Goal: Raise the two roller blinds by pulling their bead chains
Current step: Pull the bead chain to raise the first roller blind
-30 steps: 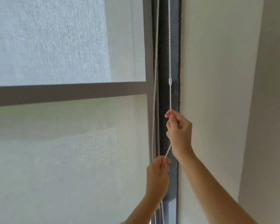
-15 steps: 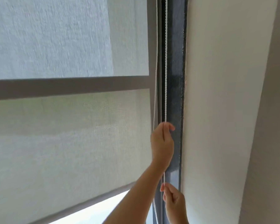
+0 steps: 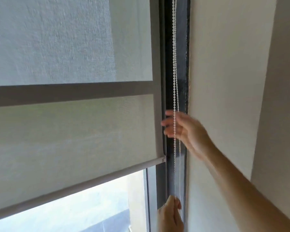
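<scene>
A pale grey roller blind (image 3: pixel 74 139) covers most of the window, and its bottom bar (image 3: pixel 94 180) hangs slanted above a strip of bare glass. The white bead chain (image 3: pixel 174 64) drops in two strands along the dark window frame. My left hand (image 3: pixel 170 215) is low at the bottom edge, pinched shut on the chain. My right hand (image 3: pixel 186 129) is higher, blurred, its fingers spread just behind the strands without closing on them.
The dark window frame (image 3: pixel 182 72) stands right behind the chain. A cream wall (image 3: pixel 224 81) fills the right side, with a corner step (image 3: pixel 264 97) further right. Outdoor daylight shows through the glass (image 3: pixel 90 215) under the blind.
My left hand has pulled the chain down from mid-frame to the bottom. My right hand let go low down and rose with open fingers. The blind's bottom bar is higher.
</scene>
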A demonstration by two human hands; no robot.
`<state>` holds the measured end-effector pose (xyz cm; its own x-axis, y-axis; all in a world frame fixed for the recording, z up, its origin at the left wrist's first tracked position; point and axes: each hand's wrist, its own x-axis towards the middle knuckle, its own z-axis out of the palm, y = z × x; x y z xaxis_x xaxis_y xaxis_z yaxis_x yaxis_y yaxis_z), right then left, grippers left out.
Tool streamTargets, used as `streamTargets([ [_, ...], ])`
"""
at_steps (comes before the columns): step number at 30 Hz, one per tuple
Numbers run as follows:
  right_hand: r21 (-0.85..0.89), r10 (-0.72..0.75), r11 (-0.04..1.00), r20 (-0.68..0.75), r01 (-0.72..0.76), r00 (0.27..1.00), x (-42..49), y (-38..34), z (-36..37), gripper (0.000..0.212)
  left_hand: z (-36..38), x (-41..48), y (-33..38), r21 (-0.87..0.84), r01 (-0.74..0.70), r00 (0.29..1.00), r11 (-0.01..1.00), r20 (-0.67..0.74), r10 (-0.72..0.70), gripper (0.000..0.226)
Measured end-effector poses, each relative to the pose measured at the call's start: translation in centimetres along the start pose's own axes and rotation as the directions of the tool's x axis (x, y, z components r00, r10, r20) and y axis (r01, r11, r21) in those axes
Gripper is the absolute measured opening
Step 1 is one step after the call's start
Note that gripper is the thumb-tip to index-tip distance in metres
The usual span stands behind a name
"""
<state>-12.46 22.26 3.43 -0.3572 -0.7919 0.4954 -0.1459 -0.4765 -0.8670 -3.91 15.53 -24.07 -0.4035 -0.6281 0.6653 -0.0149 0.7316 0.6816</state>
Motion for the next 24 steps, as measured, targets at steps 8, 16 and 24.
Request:
streamTargets([
  [8,0.016,-0.431,0.886,-0.334,0.463,0.838,9.7,-13.6,3.4,0.027,1.4,-0.7,1.3,0.062,-0.002,0.997,0.998,0.078,-0.003,0.025],
  [16,0.030,-0.462,0.853,-0.420,0.521,0.781,7.4,-12.3,3.0,0.034,1.0,0.2,0.7,-0.023,0.055,0.987,0.998,0.154,-0.051,0.025],
  [24,0.080,-0.401,0.879,-0.410,0.470,0.819,3.3,-7.1,1.8,0.033,-0.2,1.4,0.2,-0.074,0.095,0.928,0.993,0.367,-0.062,0.027],
])
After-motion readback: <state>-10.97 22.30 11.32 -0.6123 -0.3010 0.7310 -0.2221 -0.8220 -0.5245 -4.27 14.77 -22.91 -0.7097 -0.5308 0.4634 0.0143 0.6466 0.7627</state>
